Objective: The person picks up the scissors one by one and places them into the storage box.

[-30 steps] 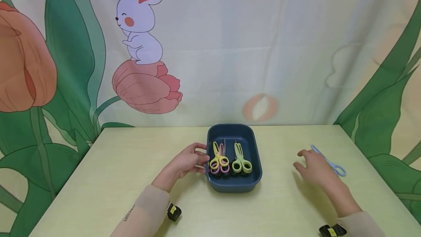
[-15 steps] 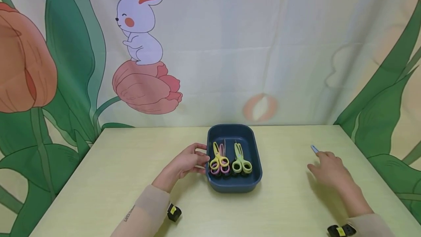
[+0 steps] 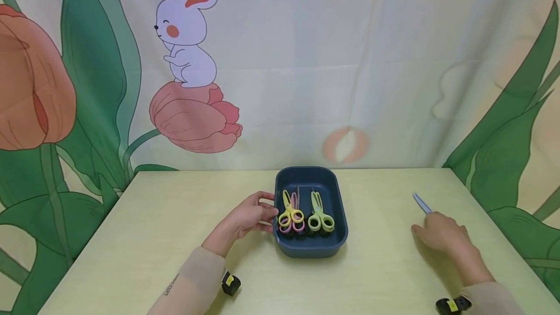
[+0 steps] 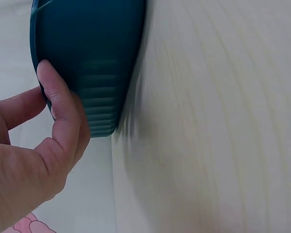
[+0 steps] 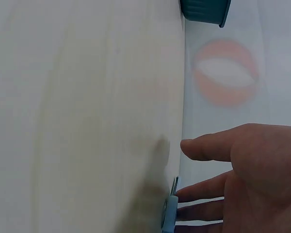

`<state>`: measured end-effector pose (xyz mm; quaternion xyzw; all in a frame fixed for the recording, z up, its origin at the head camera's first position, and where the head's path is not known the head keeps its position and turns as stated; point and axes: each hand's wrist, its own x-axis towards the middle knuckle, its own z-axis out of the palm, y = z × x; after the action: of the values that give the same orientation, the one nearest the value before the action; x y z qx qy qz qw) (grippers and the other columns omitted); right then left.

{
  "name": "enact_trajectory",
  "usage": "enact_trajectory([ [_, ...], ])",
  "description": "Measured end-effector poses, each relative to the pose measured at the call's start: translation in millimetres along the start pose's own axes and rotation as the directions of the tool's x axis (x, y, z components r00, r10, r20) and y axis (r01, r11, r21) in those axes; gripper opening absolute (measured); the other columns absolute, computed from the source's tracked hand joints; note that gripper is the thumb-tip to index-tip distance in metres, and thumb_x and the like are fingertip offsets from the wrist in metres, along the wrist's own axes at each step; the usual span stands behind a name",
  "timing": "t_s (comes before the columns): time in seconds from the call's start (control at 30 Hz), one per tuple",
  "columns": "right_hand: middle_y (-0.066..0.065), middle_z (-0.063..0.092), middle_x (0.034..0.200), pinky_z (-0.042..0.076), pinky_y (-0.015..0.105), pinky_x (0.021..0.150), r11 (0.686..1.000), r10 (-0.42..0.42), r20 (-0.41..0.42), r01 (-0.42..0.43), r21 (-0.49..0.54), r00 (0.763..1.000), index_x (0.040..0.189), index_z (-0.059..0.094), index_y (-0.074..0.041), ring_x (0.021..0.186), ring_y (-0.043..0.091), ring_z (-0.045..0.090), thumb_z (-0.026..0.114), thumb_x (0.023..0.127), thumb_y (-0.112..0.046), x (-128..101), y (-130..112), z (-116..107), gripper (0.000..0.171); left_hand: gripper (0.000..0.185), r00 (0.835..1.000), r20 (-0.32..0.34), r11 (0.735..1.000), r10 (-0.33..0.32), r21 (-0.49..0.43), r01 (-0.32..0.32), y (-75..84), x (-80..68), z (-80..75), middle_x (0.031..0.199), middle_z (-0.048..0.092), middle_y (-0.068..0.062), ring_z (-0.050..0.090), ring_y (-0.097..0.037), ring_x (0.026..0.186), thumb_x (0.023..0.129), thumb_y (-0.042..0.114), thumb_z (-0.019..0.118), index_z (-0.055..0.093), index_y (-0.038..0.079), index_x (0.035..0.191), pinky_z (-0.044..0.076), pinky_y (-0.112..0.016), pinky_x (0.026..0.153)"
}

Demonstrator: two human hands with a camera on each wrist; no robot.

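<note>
My left hand (image 3: pixel 253 214) holds the left rim of a dark blue plastic bin (image 3: pixel 310 252), its thumb and fingers at the wall in the left wrist view. Inside the bin lie yellow scissors (image 3: pixel 291 216), pink scissors (image 3: pixel 299 227) partly beneath them, and green scissors (image 3: pixel 321 221). Far to the right, my right hand (image 3: pixel 446 233) is over light blue scissors (image 3: pixel 422 203) on the table, covering their handles in the head view. From the right wrist, straight fingers touch the scissors (image 5: pixel 169 213), while the thumb stands apart from them.
The bin stands near the back edge of the pale wooden table (image 3: pixel 372 276). A printed curtain (image 3: pixel 280 86) with a rabbit and tulips hangs right behind it. Dark items under the scissors in the bin are hard to make out.
My right hand has moved right and down onto the blue scissors, hiding their handles, which showed a second ago. The left hand and the bin stay in place.
</note>
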<state>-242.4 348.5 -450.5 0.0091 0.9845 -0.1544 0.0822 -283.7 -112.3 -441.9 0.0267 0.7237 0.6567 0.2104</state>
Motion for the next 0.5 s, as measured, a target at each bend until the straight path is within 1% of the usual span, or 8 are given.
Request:
enact_trajectory([
  [0.1,0.017,0.056,0.083,0.047,0.056,0.066,1.000,0.003,-0.006,-0.003,-0.013,1.000,0.091,0.057,0.005,0.074,0.032,0.053,0.056,0.102,-0.033,3,-3,2,0.040,0.052,1.000,0.003,1.000,0.002,-0.002,-0.002,-0.2,0.5,-0.1,0.122,0.056,-0.025,0.063,-0.027,0.086,0.100,0.001,0.060,0.038,-0.002,0.147,0.060,-0.041,0.075],
  [0.17,0.020,0.058,0.087,0.048,0.051,0.062,1.000,0.005,-0.013,-0.005,-0.020,1.000,0.096,0.058,0.008,0.076,0.034,0.055,0.057,0.101,-0.033,6,-5,3,0.042,0.052,1.000,0.004,1.000,0.002,-0.003,-0.002,-0.4,0.6,-0.3,0.122,0.056,-0.025,0.063,-0.027,0.086,0.100,0.001,0.060,0.038,-0.003,0.147,0.060,-0.041,0.075],
  [0.27,0.022,0.059,0.090,0.048,0.051,0.061,1.000,-0.005,-0.027,0.004,-0.015,1.000,0.098,0.057,0.008,0.079,0.037,0.056,0.059,0.101,-0.033,9,-8,5,0.041,0.051,1.000,0.004,1.000,-0.002,-0.005,0.002,-0.3,0.7,-0.3,0.122,0.056,-0.025,0.063,-0.026,0.086,0.101,0.001,0.059,0.038,-0.002,0.147,0.060,-0.040,0.075],
  [0.37,0.034,0.058,0.105,0.050,0.061,0.071,1.000,-0.031,-0.065,0.031,-0.004,0.997,0.112,0.057,0.014,0.094,0.051,0.057,0.060,0.100,-0.030,9,-11,7,0.045,0.051,1.000,0.003,1.000,-0.008,-0.004,0.008,-0.6,0.8,-0.5,0.122,0.056,-0.025,0.063,-0.027,0.086,0.100,0.001,0.060,0.038,-0.002,0.147,0.060,-0.040,0.076],
  [0.43,0.040,0.053,0.117,0.048,0.068,0.078,0.999,-0.040,-0.092,0.041,0.007,0.995,0.122,0.055,0.016,0.105,0.060,0.052,0.060,0.100,-0.028,8,-12,8,0.050,0.051,1.000,0.004,1.000,-0.010,-0.001,0.010,-0.7,0.4,-0.5,0.122,0.056,-0.024,0.063,-0.027,0.086,0.100,0.001,0.060,0.038,-0.002,0.147,0.060,-0.039,0.075],
  [0.5,0.045,0.044,0.131,0.042,0.074,0.084,0.999,-0.032,-0.117,0.034,0.012,0.993,0.135,0.050,0.016,0.117,0.066,0.043,0.061,0.099,-0.027,7,-13,8,0.057,0.051,1.000,0.003,1.000,-0.011,-0.002,0.011,-0.8,0.1,-0.6,0.121,0.056,-0.024,0.063,-0.027,0.086,0.100,0.001,0.060,0.039,-0.002,0.147,0.060,-0.038,0.074],
])
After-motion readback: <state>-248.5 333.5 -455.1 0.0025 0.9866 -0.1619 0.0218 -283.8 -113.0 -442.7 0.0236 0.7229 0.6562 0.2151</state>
